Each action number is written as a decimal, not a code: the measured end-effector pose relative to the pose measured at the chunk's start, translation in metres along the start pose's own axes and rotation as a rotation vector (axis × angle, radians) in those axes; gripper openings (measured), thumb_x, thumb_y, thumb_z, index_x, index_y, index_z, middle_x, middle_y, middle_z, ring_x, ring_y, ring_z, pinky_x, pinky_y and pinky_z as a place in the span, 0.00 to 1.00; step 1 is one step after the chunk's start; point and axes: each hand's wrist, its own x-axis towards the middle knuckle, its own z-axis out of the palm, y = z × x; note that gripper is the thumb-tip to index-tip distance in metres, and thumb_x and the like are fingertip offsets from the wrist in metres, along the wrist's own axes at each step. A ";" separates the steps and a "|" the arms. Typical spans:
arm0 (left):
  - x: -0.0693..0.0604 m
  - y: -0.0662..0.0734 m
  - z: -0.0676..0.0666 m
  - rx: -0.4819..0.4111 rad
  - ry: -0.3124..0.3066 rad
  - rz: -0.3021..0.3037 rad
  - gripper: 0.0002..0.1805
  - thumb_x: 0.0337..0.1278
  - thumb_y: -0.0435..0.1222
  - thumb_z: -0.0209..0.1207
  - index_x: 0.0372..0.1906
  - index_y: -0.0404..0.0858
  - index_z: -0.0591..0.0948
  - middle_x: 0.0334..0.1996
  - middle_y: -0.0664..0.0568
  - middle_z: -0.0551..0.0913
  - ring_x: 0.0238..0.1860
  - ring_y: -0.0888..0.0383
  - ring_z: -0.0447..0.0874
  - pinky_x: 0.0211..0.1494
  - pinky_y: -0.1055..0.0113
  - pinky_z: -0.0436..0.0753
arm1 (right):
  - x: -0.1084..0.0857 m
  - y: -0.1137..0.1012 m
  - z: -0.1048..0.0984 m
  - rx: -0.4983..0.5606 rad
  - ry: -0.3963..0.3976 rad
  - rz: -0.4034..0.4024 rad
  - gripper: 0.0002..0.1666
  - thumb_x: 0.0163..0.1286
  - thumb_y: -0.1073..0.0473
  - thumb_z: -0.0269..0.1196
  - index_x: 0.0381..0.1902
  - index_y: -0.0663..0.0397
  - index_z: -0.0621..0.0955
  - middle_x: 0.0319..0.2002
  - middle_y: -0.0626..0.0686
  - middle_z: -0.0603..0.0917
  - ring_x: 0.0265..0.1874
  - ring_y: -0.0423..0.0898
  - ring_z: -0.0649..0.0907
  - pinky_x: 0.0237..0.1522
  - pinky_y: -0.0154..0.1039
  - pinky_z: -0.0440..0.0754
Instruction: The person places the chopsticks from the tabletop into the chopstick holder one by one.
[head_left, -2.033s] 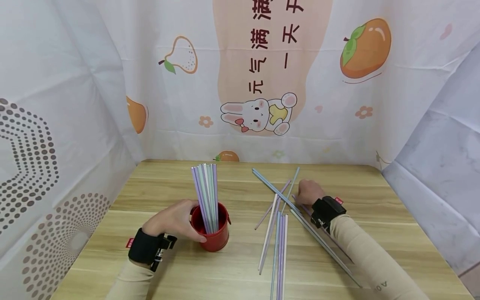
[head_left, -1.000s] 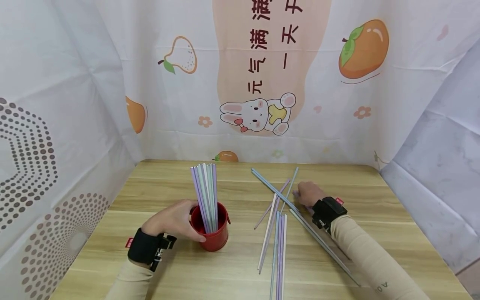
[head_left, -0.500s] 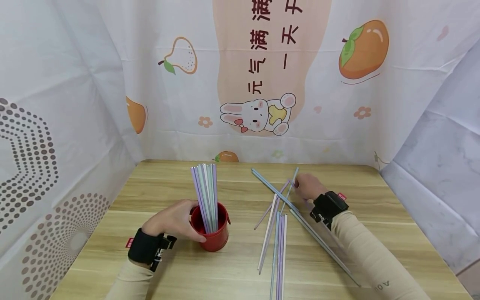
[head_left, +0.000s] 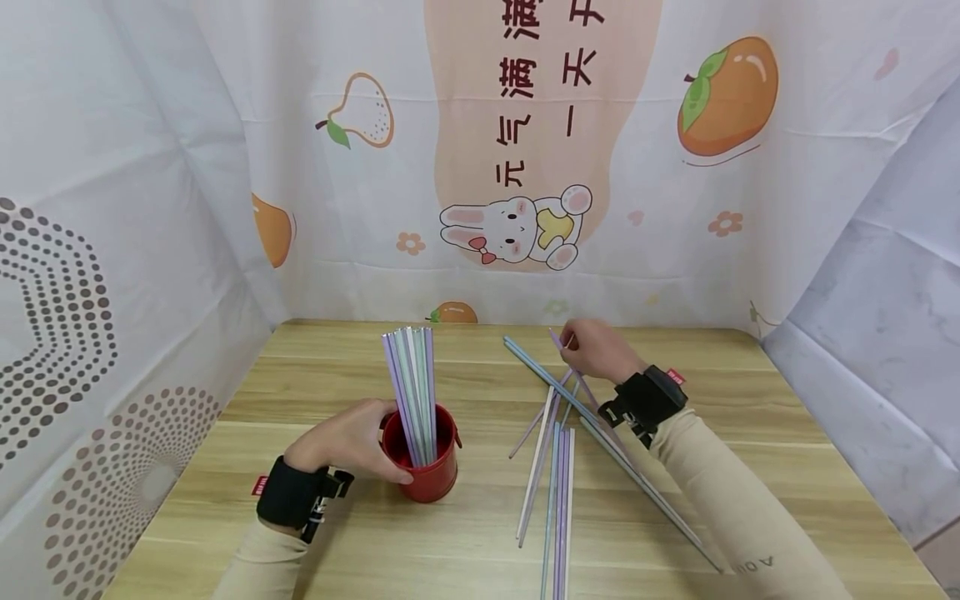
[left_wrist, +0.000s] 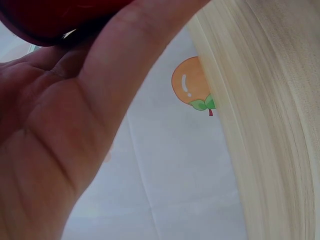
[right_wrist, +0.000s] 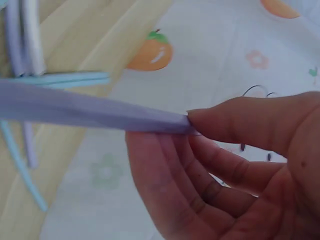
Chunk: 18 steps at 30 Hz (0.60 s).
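Observation:
A small red bucket [head_left: 429, 481] stands on the table with a bundle of pastel sticks [head_left: 417, 392] upright in it. My left hand [head_left: 352, 442] grips the bucket from the left, thumb at the front near the rim; part of its red side shows in the left wrist view. My right hand [head_left: 600, 348] pinches a long thin purple stick [right_wrist: 100, 112] near its far end, thumb against fingertips. That stick slants back toward my forearm, above the loose sticks. In the head view the wrist and sleeve hide part of its length.
Loose sticks lie right of the bucket: crossing blue ones [head_left: 536, 367], a white one [head_left: 536, 462], several side by side near the front [head_left: 562, 508], and greenish ones [head_left: 652, 492] slanting right. A printed curtain [head_left: 337, 208] hangs behind the wooden table [head_left: 322, 358].
My right hand has lifted the purple stick from the right of the pile and moved away from me and to the left with it. The left hand and bucket have stayed put.

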 end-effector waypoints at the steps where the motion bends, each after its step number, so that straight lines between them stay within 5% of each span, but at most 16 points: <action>1: 0.000 0.000 0.000 -0.002 0.000 0.001 0.38 0.43 0.49 0.80 0.62 0.44 0.79 0.53 0.58 0.87 0.51 0.61 0.85 0.57 0.68 0.84 | 0.001 -0.004 -0.001 -0.004 0.010 -0.009 0.06 0.69 0.66 0.61 0.40 0.65 0.82 0.31 0.58 0.85 0.27 0.46 0.79 0.32 0.38 0.77; 7: 0.001 0.000 0.000 0.001 0.003 -0.001 0.38 0.42 0.49 0.80 0.62 0.45 0.79 0.53 0.58 0.87 0.52 0.61 0.85 0.57 0.68 0.84 | 0.009 -0.027 -0.009 0.064 0.055 -0.053 0.07 0.71 0.65 0.61 0.41 0.65 0.82 0.33 0.58 0.86 0.25 0.43 0.81 0.33 0.37 0.78; 18: 0.001 -0.001 0.000 0.002 0.004 -0.005 0.38 0.41 0.48 0.80 0.61 0.45 0.79 0.53 0.58 0.87 0.53 0.62 0.84 0.58 0.67 0.84 | 0.019 -0.073 -0.023 0.393 0.211 -0.112 0.09 0.74 0.64 0.61 0.46 0.65 0.82 0.38 0.63 0.88 0.32 0.50 0.88 0.34 0.33 0.88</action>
